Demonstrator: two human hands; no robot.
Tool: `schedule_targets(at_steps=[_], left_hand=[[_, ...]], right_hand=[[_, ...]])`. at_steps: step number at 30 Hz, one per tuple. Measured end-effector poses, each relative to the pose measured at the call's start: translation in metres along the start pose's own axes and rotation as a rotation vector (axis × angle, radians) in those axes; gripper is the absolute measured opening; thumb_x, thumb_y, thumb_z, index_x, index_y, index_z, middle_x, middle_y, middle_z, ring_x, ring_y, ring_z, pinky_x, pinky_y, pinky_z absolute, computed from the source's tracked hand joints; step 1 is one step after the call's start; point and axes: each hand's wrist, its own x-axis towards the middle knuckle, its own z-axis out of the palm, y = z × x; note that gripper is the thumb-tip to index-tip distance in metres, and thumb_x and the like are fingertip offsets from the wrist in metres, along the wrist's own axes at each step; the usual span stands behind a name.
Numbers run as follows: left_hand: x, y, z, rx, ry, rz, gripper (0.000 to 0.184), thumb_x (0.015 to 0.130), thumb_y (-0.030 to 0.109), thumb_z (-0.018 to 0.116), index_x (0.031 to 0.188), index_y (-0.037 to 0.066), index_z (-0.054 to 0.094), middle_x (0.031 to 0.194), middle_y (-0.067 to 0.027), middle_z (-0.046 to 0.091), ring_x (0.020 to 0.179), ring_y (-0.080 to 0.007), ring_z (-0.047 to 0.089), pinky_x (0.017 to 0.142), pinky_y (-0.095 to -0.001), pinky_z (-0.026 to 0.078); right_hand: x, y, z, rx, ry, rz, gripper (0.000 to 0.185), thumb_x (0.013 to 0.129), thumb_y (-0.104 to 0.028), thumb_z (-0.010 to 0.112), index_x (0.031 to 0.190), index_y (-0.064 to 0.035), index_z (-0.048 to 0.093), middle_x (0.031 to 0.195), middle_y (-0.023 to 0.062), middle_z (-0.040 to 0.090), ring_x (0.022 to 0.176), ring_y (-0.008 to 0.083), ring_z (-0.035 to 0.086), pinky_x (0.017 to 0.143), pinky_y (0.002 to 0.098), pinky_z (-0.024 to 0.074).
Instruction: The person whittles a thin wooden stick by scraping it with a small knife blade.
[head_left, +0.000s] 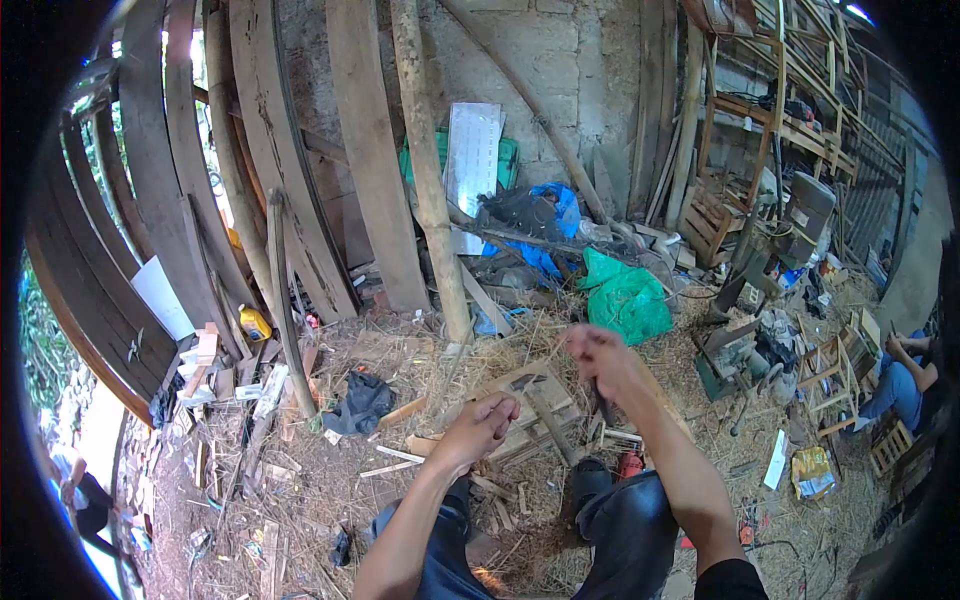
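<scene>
Both my hands are raised in front of my knees, apart from each other. My left hand is closed, its fingers curled in; whatever it holds, if anything, is too small to make out. To the right and a little higher, my right hand is bent at the fingers and blurred, with its grip unclear. Between and below them lie flat wooden boards on the straw-covered ground. A hammer with a wooden handle rests across the boards. Near my right foot is a red tool.
A black plastic bag lies at left, a green bag ahead. Tall planks lean by the wall. Machinery stands at right. A person in blue trousers sits far right; another person is at far left.
</scene>
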Motion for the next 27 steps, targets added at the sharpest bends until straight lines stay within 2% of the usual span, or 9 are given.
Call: schedule_targets(at_steps=[1, 3, 5, 7, 11, 12, 14, 24, 27], left_hand=[[-0.005, 0.001, -0.001, -0.014, -0.006, -0.036, 0.022, 0.098, 0.027, 0.046, 0.093, 0.007, 0.053, 0.062, 0.0069, 0.032, 0.053, -0.0045, 0.028, 0.046, -0.0224, 0.025], [-0.006, 0.001, -0.004, -0.029, -0.011, -0.065, 0.021, 0.098, 0.025, 0.045, 0.092, 0.007, 0.053, 0.062, 0.0078, 0.032, 0.053, -0.0046, 0.027, 0.045, -0.0225, 0.024], [-0.002, -0.002, -0.008, 0.145, 0.159, 0.089, 0.02, 0.096, 0.023, 0.049, 0.089, 0.006, 0.055, 0.057, 0.0035, 0.037, 0.051, -0.0065, 0.031, 0.045, -0.0252, 0.027], [0.013, -0.016, -0.013, 0.311, 0.266, 0.211, 0.018, 0.095, 0.021, 0.051, 0.09, 0.005, 0.057, 0.055, 0.0002, 0.039, 0.049, -0.0082, 0.034, 0.046, -0.0269, 0.029], [0.024, -0.019, -0.005, 0.588, 0.419, 0.443, 0.015, 0.091, 0.019, 0.057, 0.097, 0.006, 0.062, 0.053, -0.0084, 0.046, 0.047, -0.0127, 0.039, 0.047, -0.0309, 0.033], [0.024, -0.017, -0.002, 0.589, 0.419, 0.443, 0.015, 0.091, 0.019, 0.057, 0.097, 0.006, 0.062, 0.053, -0.0084, 0.046, 0.047, -0.0127, 0.039, 0.047, -0.0309, 0.033], [0.02, -0.011, 0.004, 0.663, 0.412, 0.365, 0.018, 0.091, 0.016, 0.056, 0.098, 0.0, 0.061, 0.075, -0.004, 0.06, 0.067, -0.0094, 0.052, 0.061, -0.0251, 0.043], [0.014, -0.004, 0.011, 0.648, 0.329, 0.275, 0.015, 0.091, 0.013, 0.057, 0.096, 0.001, 0.063, 0.074, -0.0052, 0.061, 0.065, -0.0094, 0.051, 0.062, -0.0257, 0.043], [0.023, -0.02, 0.009, 0.678, 0.35, 0.401, 0.015, 0.091, 0.014, 0.056, 0.096, 0.001, 0.062, 0.075, -0.0075, 0.063, 0.062, -0.0112, 0.052, 0.061, -0.0268, 0.043]], right_hand=[[0.003, -0.003, -0.012, 0.045, 0.172, -0.033, 0.025, 0.089, -0.015, 0.059, 0.112, -0.0042, 0.057, 0.076, -0.0009, 0.056, 0.051, 0.0043, 0.039, 0.042, 0.0195, 0.0271], [0.0, -0.01, -0.039, 0.088, 0.188, -0.105, 0.025, 0.09, -0.016, 0.058, 0.112, -0.0045, 0.058, 0.076, -0.001, 0.056, 0.051, 0.0037, 0.039, 0.042, 0.0184, 0.0266], [0.0, -0.006, -0.044, 0.127, 0.191, -0.181, 0.025, 0.09, -0.016, 0.058, 0.112, -0.0047, 0.058, 0.076, -0.0011, 0.056, 0.051, 0.003, 0.038, 0.043, 0.0172, 0.0261], [-0.019, -0.004, -0.015, -0.051, 0.006, -0.11, 0.026, 0.091, -0.018, 0.058, 0.112, -0.0043, 0.058, 0.074, -0.0002, 0.056, 0.052, 0.0023, 0.039, 0.043, 0.0166, 0.0262], [-0.029, -0.003, 0.03, -0.134, -0.105, -0.128, 0.035, 0.091, -0.023, 0.059, 0.121, -0.0056, 0.054, 0.072, 0.0008, 0.056, 0.05, 0.003, 0.035, 0.043, 0.0184, 0.0261], [-0.03, -0.002, 0.035, -0.13, -0.115, -0.145, 0.034, 0.091, -0.022, 0.059, 0.121, -0.0061, 0.055, 0.071, 0.0014, 0.056, 0.05, 0.0034, 0.036, 0.043, 0.0191, 0.0273], [-0.027, 0.0, 0.04, -0.14, -0.127, -0.134, 0.032, 0.091, -0.021, 0.059, 0.118, -0.0046, 0.056, 0.07, 0.0009, 0.056, 0.049, 0.0035, 0.036, 0.043, 0.0193, 0.027], [-0.011, -0.003, 0.013, -0.022, -0.068, -0.005, 0.023, 0.091, -0.019, 0.058, 0.099, 0.0023, 0.062, 0.067, -0.0025, 0.052, 0.047, 0.0038, 0.037, 0.042, 0.0206, 0.0248], [-0.008, 0.001, 0.008, -0.069, -0.027, -0.016, 0.022, 0.091, -0.02, 0.059, 0.098, 0.001, 0.062, 0.069, -0.0022, 0.053, 0.046, 0.004, 0.035, 0.042, 0.021, 0.0242]])
